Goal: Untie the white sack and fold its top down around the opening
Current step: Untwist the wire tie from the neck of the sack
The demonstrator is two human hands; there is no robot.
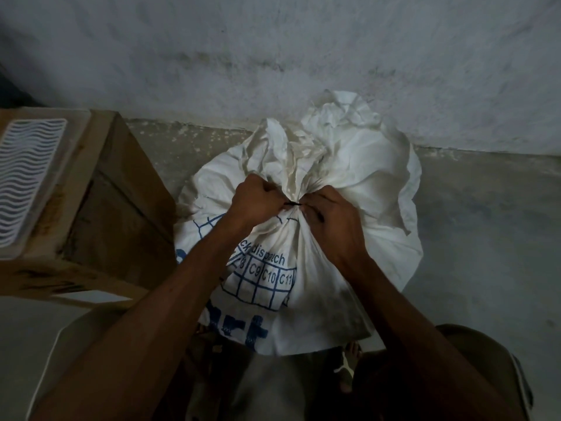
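A full white sack [379, 238] with blue print stands on the floor against the wall. Its top is gathered into a bunched neck, and the loose crumpled top [340, 138] fans out above the neck. A thin black tie [293, 204] is wound around the neck. My left hand [255, 202] pinches the tie's end on the left of the neck. My right hand [329, 220] has its fingers curled on the tie and the gathered cloth on the right. The knot itself is mostly hidden by my fingers.
A brown cardboard box [121, 208] stands close on the left, with a white wavy-patterned plastic piece [27, 177] on top. A stained grey wall [273, 56] rises right behind the sack. Bare concrete floor [485, 223] lies to the right. My sandalled feet [349, 369] are below the sack.
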